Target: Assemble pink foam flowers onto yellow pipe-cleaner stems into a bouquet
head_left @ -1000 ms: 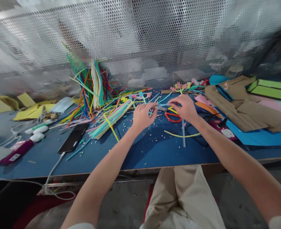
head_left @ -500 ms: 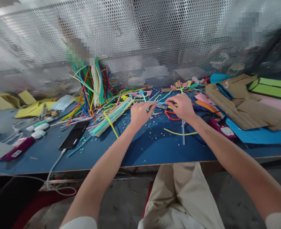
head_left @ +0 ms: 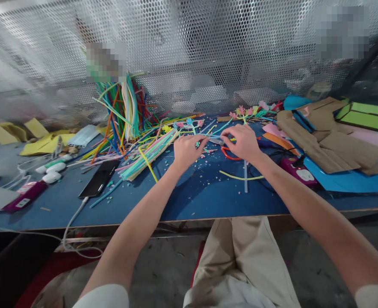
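Over the middle of the blue table, my left hand (head_left: 189,150) and my right hand (head_left: 240,142) face each other with pinched fingers. A thin light-blue pipe cleaner (head_left: 214,137) runs between their fingertips. Red-handled scissors (head_left: 230,153) lie just under my right hand, partly hidden by it. Small pink and blue flower shapes (head_left: 189,122) lie behind my hands. To the left of my left hand is a bundle of pastel pipe cleaners (head_left: 144,160). A yellow pipe cleaner (head_left: 240,176) and a clear stick (head_left: 246,182) lie in front of my right hand.
A black phone (head_left: 99,179) with a white cable lies left, near a purple power strip (head_left: 25,196). Brown cardboard (head_left: 343,141) covers blue sheets at the right. A perforated metal panel (head_left: 208,55) rises behind the table (head_left: 208,205). Small scraps are scattered in the middle.
My hands have moved slightly apart, with the light-blue pipe cleaner still between them. The whole view has shifted slightly; the objects on the table lie as before.
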{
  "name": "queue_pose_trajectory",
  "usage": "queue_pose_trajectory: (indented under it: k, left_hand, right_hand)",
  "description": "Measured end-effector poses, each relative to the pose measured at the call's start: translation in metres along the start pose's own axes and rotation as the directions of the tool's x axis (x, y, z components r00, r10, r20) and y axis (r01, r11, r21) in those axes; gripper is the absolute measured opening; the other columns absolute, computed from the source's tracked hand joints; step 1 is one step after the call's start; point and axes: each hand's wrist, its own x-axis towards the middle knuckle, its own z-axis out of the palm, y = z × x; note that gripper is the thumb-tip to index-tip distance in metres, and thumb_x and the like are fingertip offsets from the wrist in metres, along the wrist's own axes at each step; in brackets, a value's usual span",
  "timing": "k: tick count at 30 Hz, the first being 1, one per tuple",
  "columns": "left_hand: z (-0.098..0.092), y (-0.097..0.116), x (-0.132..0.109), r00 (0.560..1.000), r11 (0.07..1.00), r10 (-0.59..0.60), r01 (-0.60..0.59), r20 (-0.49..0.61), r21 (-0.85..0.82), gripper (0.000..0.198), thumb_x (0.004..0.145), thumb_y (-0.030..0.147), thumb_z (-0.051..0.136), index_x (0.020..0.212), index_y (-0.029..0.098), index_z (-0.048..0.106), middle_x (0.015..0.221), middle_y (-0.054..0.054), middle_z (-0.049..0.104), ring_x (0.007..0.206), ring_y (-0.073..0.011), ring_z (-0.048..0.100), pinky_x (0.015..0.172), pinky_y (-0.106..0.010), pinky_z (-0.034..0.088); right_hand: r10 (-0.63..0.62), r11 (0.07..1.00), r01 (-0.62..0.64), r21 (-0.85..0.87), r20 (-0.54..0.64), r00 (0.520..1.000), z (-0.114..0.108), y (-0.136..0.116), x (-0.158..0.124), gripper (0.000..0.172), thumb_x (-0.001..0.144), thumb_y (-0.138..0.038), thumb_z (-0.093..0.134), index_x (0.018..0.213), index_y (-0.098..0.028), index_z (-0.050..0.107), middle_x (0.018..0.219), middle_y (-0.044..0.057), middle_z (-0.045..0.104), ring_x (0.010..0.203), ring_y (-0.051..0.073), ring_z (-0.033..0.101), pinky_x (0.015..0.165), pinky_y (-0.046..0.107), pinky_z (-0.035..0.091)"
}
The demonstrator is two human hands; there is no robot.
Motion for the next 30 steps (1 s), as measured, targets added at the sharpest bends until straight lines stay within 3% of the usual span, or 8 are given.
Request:
queue_pose_trajectory:
  k: [6,12,17,22,27,30]
  left_hand:
    - [0.001,0.004,-0.001,1.0,1.0,0.016,-0.016,0.017,-0.002,0.03,0.101,0.046,0.058,0.096,0.027,0.081,0.09,-0.002,0.082,0.083,-0.0194,0.076,0.073,-0.032,0.048]
    - [0.001,0.005,0.0,1.0,1.0,0.014,-0.014,0.022,0.015,0.029,0.1,0.046,0.059,0.097,0.028,0.081,0.09,-0.003,0.081,0.083,-0.0207,0.075,0.073,-0.034,0.048]
    - [0.0,0.003,0.001,0.995,0.997,0.076,-0.078,0.061,0.029,0.03,0.101,0.047,0.058,0.113,0.03,0.079,0.101,-0.005,0.081,0.091,-0.0228,0.075,0.078,-0.037,0.047]
    - [0.0,0.004,0.0,0.987,0.991,0.134,-0.134,0.092,-0.006,0.029,0.102,0.045,0.056,0.114,0.03,0.078,0.105,-0.005,0.081,0.096,-0.0218,0.074,0.081,-0.037,0.045]
    - [-0.004,0.003,0.0,0.99,0.992,0.124,-0.125,0.074,0.011,0.03,0.104,0.043,0.053,0.115,0.029,0.077,0.105,-0.005,0.081,0.097,-0.0218,0.074,0.083,-0.038,0.043]
    - [-0.006,0.004,0.001,0.987,0.99,0.143,-0.144,0.067,0.009,0.029,0.105,0.041,0.052,0.112,0.028,0.077,0.105,-0.004,0.081,0.097,-0.0212,0.073,0.083,-0.038,0.043]
  right_hand:
    - [0.137,0.99,-0.138,0.025,0.027,0.99,0.005,0.0,0.0,0.023,0.098,-0.044,0.061,0.091,-0.023,0.069,0.083,0.005,0.074,0.083,0.024,0.065,0.081,0.038,0.04]
    - [0.14,0.99,-0.14,0.008,-0.004,0.99,0.007,-0.002,0.0,0.019,0.097,-0.04,0.062,0.089,-0.023,0.068,0.08,0.004,0.073,0.082,0.025,0.064,0.082,0.04,0.04]
    - [0.084,0.99,-0.084,0.113,0.002,0.996,0.01,-0.011,-0.001,0.025,0.099,-0.045,0.058,0.087,-0.024,0.067,0.08,0.004,0.073,0.078,0.022,0.064,0.08,0.038,0.043]
    - [0.055,0.987,-0.053,0.151,-0.011,0.998,0.011,-0.019,-0.003,0.025,0.101,-0.044,0.056,0.094,-0.023,0.069,0.085,0.004,0.074,0.078,0.022,0.065,0.08,0.038,0.045]
    - [0.007,0.97,-0.005,0.242,-0.007,1.0,0.006,-0.015,-0.004,0.027,0.105,-0.029,0.045,0.11,-0.022,0.07,0.1,0.007,0.076,0.092,0.024,0.067,0.087,0.039,0.049]
    - [-0.038,0.947,0.037,0.318,-0.003,0.999,0.003,-0.011,-0.004,0.025,0.104,-0.033,0.05,0.109,-0.025,0.073,0.106,0.007,0.076,0.101,0.023,0.068,0.093,0.04,0.051]
